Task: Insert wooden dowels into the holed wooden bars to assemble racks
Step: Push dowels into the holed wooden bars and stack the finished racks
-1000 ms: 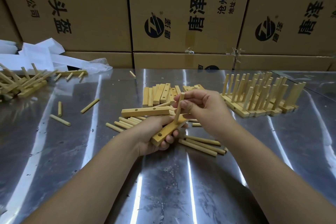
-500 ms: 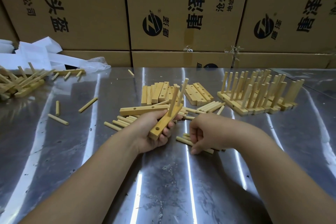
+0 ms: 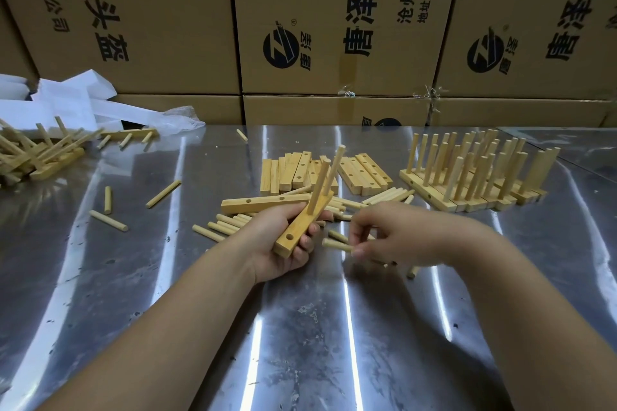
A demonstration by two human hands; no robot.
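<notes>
Wooden dowel (image 3: 337, 245) now pinched up by right hand (image 3: 397, 233); left hand (image 3: 272, 243) grips bar (image 3: 300, 227).

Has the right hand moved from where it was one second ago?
Yes. The right hand has dropped toward the person, away from the pile of holed bars, and now pinches a loose dowel.
</notes>
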